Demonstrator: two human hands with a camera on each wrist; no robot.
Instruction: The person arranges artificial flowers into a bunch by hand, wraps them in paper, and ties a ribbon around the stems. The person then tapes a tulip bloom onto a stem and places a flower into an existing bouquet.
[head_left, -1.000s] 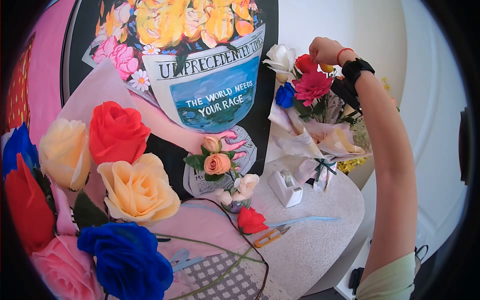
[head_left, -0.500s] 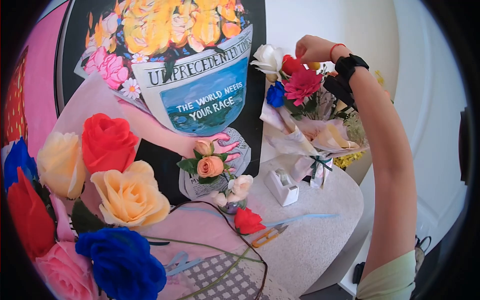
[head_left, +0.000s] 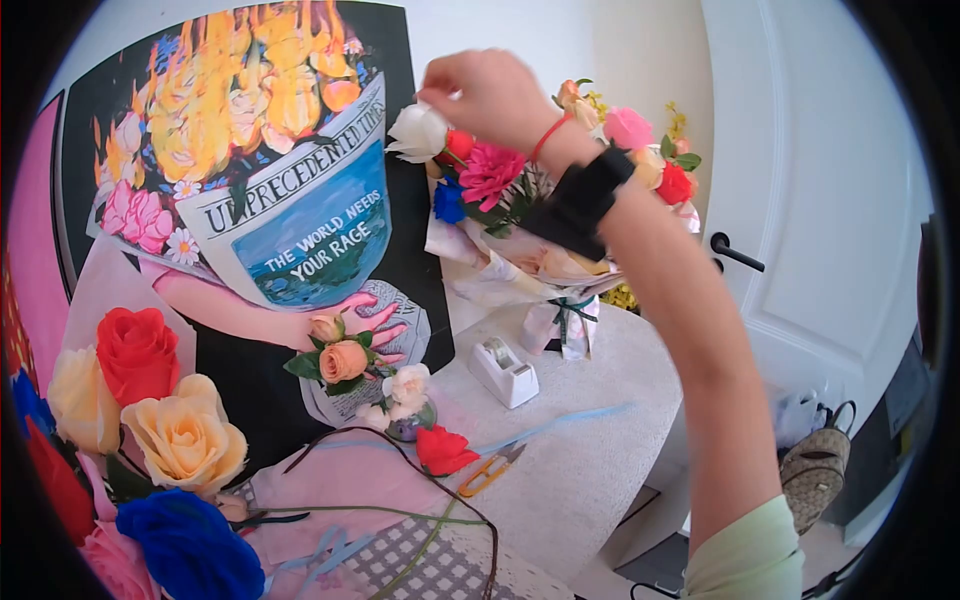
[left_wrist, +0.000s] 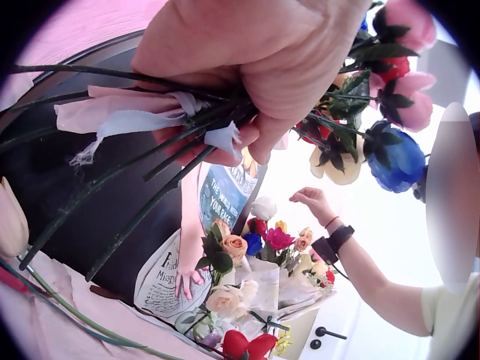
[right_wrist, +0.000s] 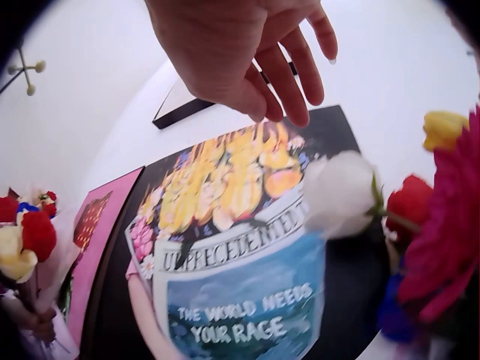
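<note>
Across the top of the wrapped bouquet (head_left: 490,270), my right grip (head_left: 490,95) has shifted from above the red bloom (head_left: 458,147) to above the white rose (head_left: 418,133). In the head view the rose lies just below my fingertips, at the bouquet's edge; the bouquet stands below my grip on the counter (head_left: 590,440).

From the left wrist, my left grip (left_wrist: 255,60) is curled round a bundle of green stems (left_wrist: 124,236) with pale blue ribbon (left_wrist: 139,124) beside my fingers, and a blue rose (left_wrist: 397,159) beyond. The white rose is well apart from that grip; my right is nearer.

From the right wrist, my right grip is loosely open, holding nothing. The white rose sits beyond the fingertips, apart, its stem running away towards the bouquet's other blooms.
</note>
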